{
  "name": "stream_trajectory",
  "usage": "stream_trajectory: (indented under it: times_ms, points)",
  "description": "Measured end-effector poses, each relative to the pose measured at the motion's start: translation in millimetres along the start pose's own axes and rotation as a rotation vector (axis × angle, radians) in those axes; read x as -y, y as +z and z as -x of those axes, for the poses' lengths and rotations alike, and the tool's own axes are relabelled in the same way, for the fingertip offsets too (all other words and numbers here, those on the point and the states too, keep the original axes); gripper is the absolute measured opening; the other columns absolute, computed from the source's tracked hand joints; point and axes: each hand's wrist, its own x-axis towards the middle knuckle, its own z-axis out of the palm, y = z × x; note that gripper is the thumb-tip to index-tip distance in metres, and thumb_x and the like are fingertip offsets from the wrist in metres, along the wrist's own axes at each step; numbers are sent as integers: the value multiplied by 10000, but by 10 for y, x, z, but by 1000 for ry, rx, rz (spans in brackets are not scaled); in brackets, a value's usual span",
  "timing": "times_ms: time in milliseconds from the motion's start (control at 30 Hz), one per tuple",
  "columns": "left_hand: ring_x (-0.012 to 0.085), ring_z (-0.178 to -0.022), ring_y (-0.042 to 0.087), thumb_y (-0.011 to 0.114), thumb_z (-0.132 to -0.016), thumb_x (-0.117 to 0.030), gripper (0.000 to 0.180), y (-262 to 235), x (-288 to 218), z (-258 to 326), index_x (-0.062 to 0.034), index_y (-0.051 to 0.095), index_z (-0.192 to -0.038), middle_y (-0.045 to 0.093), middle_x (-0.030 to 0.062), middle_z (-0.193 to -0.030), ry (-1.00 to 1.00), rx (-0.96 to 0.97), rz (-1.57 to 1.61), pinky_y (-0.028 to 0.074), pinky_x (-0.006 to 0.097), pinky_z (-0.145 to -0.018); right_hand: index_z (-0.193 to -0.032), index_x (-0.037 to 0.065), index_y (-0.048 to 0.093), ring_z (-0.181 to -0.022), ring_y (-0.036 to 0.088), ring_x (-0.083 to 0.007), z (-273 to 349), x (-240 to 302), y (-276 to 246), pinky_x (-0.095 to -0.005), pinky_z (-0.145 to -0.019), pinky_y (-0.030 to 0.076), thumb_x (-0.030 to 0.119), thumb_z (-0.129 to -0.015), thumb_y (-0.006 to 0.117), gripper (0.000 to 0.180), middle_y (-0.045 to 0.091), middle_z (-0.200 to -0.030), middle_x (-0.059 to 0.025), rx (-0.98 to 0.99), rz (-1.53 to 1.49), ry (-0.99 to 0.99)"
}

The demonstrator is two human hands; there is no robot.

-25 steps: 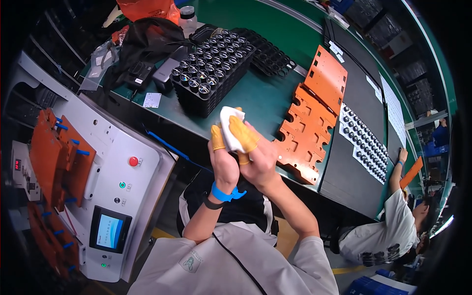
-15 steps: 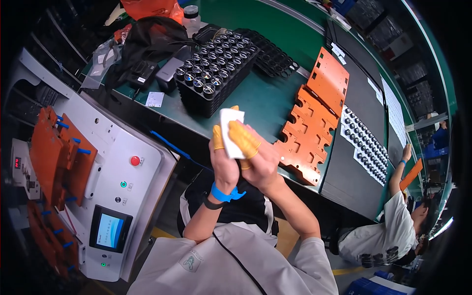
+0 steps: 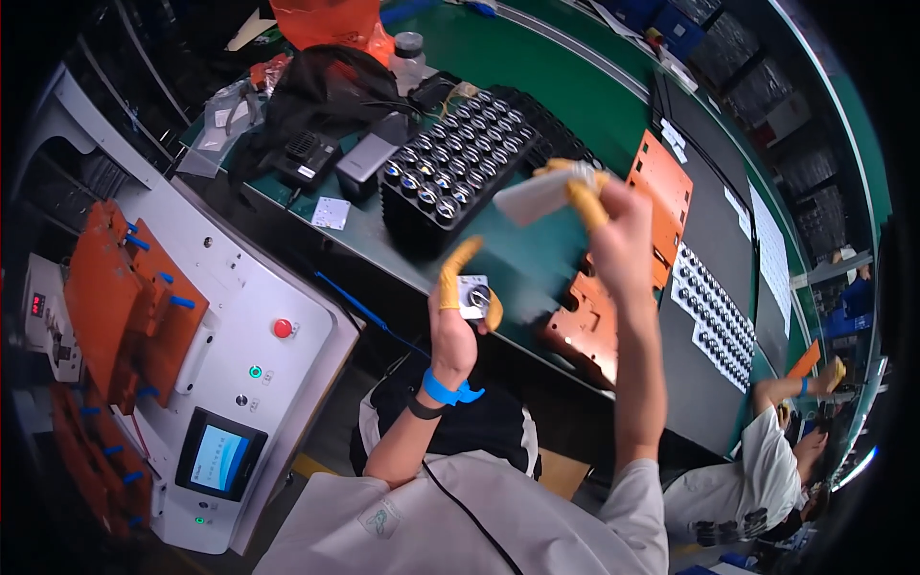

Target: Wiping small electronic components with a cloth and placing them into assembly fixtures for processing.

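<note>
Pinching the small lens part (image 3: 471,297) in your left hand (image 3: 458,321), you could drop it (loose fingertip grip). Your right hand (image 3: 613,230) holds a white wipe (image 3: 539,195).

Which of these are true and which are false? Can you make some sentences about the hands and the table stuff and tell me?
1. The left hand holds a small square silver part. True.
2. The right hand holds a red ball. False: it holds a pale flat piece, like a cloth or pad.
3. Both hands wear yellow finger covers. True.
4. The black tray on the green table is empty. False: it holds rows of round silvery parts.
5. The left wrist has a blue band. True.
</note>
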Motion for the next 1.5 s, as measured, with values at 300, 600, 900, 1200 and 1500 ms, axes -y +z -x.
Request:
stream_trajectory:
  times_ms: [300,600,900,1200,1500]
  points:
    - [40,-530,391,273,-1082,-447,583,-190,222,-135,-39,446,-1461,518,-25,-638,64,-19,-277,320,196,-501,-987,-11,738,-752,716,-285,-2620,144,979,-402,-701,544,239,-865,637,296,719,-807,-205,143,441,-225]
    - [59,-562,413,277,-1064,-278,505,-85,58,-265,-20,461,-1456,521,-17,-679,-20,102,-210,372,216,-549,-937,-14,740,-887,695,-417,-3474,125,1498,-483,-815,549,200,-841,601,273,703,-904,-273,-37,485,-203]
    - [61,-567,430,288,-1081,-401,588,-219,360,-254,21,395,-1476,534,2,-687,150,10,-377,375,215,-544,-773,-15,696,-832,704,-385,-2867,-166,1898,-456,-753,575,113,-773,648,137,697,-860,-245,315,984,-582]
    - [60,-574,429,262,-1059,-535,696,-80,208,-247,8,398,-1472,530,-2,-668,46,47,-144,359,202,-554,-864,3,719,-905,696,-364,-2690,-89,1544,-442,-782,572,395,-808,758,398,709,-929,-199,267,1025,-584]
    - [108,-612,447,214,-1029,-635,793,65,-1,-245,3,439,-1442,513,6,-676,-75,121,292,380,244,-600,-968,-13,672,-838,678,-349,-1172,702,503,-415,-739,560,235,-825,743,294,682,-911,-159,98,856,-866]
